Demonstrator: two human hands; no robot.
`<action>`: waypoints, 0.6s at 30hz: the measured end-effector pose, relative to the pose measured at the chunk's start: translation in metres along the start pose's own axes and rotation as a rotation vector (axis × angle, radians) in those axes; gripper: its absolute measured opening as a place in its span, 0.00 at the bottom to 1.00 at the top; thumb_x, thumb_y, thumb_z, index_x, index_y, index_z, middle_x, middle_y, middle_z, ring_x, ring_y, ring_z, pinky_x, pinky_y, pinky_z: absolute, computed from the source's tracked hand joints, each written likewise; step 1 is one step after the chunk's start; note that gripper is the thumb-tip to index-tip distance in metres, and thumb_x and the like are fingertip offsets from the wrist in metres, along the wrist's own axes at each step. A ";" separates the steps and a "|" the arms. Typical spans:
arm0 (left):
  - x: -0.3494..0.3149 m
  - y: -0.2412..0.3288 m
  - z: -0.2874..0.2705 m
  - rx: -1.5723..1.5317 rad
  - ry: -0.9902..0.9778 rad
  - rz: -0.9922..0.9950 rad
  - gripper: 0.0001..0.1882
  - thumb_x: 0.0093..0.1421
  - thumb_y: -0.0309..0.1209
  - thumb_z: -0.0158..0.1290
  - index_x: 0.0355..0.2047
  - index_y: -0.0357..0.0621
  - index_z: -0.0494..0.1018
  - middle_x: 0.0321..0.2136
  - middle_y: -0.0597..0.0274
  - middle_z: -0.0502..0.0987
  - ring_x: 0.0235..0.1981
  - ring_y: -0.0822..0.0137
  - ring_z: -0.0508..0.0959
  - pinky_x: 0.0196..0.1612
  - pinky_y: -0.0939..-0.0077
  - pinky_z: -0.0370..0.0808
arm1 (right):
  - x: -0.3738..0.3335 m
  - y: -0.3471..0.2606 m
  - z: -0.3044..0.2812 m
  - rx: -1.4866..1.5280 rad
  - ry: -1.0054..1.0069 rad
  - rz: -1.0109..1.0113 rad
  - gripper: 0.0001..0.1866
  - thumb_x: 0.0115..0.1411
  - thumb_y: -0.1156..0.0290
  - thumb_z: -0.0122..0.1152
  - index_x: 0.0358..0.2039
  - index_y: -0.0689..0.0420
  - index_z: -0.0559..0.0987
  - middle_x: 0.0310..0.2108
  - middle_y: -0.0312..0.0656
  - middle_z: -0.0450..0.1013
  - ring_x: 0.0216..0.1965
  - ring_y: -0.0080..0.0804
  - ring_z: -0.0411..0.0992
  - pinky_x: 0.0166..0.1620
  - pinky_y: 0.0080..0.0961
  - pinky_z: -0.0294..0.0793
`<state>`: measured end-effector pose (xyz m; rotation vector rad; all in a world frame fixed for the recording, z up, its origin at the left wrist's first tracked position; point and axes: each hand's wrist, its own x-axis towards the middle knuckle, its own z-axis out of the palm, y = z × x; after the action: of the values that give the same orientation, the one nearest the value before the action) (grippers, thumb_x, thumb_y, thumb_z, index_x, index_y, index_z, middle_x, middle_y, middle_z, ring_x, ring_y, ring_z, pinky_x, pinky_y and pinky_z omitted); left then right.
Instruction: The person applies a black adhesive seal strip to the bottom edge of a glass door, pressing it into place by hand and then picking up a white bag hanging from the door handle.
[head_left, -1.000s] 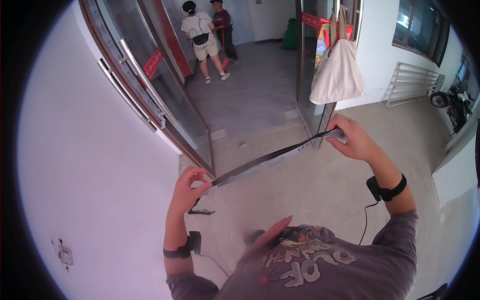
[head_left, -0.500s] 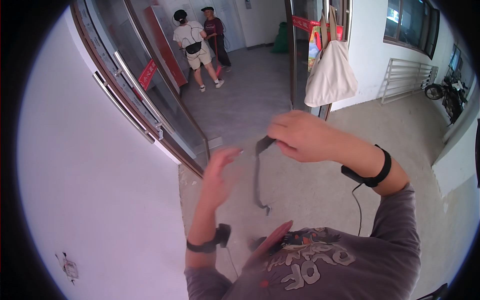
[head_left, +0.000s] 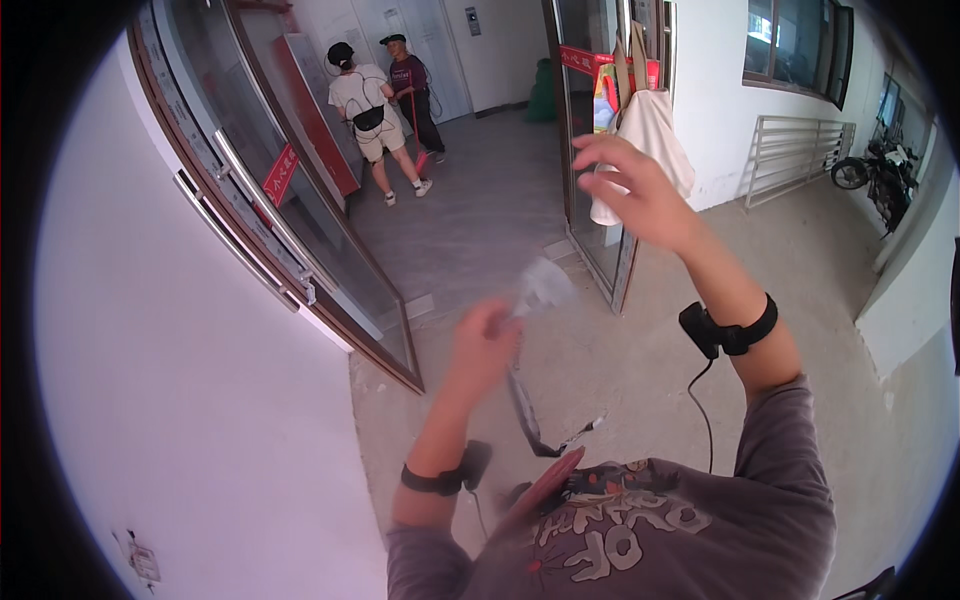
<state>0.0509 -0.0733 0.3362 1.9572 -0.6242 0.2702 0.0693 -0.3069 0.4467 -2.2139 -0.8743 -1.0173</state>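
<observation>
My left hand (head_left: 482, 345) is closed, its fingers blurred, around the upper part of a dark grey strip (head_left: 524, 405). The strip hangs down in front of my shirt and bends toward the right at its lower end. A pale, see-through, film-like piece (head_left: 545, 285), smeared by motion, sticks up from the same hand; whether it belongs to the strip I cannot tell. My right hand (head_left: 635, 195) is raised with fingers apart and nothing in it. Behind it in view is a cream tote bag (head_left: 667, 125) hanging on the door; I cannot tell whether they touch.
An open glass door (head_left: 300, 200) with long metal handles is at left, and another door leaf (head_left: 597, 240) at right. Two people (head_left: 367, 110) stand inside, one with a red-handled tool. A metal rack (head_left: 795, 155) and a motorcycle (head_left: 880, 175) are farther right.
The dark strip has passed from my right hand to my left. My right hand has opened and moved up toward the tote bag; my left has moved right. The pale piece has come into sight.
</observation>
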 end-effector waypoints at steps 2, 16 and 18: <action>0.005 -0.005 0.002 -0.189 0.081 -0.174 0.06 0.49 0.22 0.48 0.30 0.39 0.66 0.25 0.66 0.70 0.24 0.77 0.68 0.27 0.82 0.65 | -0.010 0.016 0.001 0.419 -0.176 0.448 0.11 0.48 0.77 0.51 0.35 0.59 0.68 0.36 0.40 0.65 0.35 0.27 0.67 0.36 0.22 0.66; -0.010 -0.007 -0.005 -0.485 0.108 -0.214 0.11 0.53 0.24 0.46 0.38 0.37 0.65 0.32 0.65 0.70 0.35 0.75 0.69 0.39 0.83 0.64 | -0.055 -0.030 0.109 0.792 -0.090 0.378 0.08 0.48 0.71 0.55 0.25 0.62 0.70 0.20 0.39 0.68 0.25 0.23 0.66 0.30 0.21 0.66; -0.010 -0.002 -0.012 -0.446 0.114 -0.209 0.10 0.53 0.25 0.46 0.36 0.36 0.66 0.32 0.65 0.70 0.34 0.75 0.69 0.38 0.83 0.64 | -0.056 -0.033 0.111 0.781 -0.094 0.357 0.08 0.48 0.71 0.55 0.25 0.62 0.70 0.21 0.39 0.67 0.25 0.23 0.66 0.30 0.21 0.66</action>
<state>0.0446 -0.0593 0.3360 1.5483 -0.3634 0.0994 0.0663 -0.2273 0.3462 -1.6561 -0.7111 -0.3135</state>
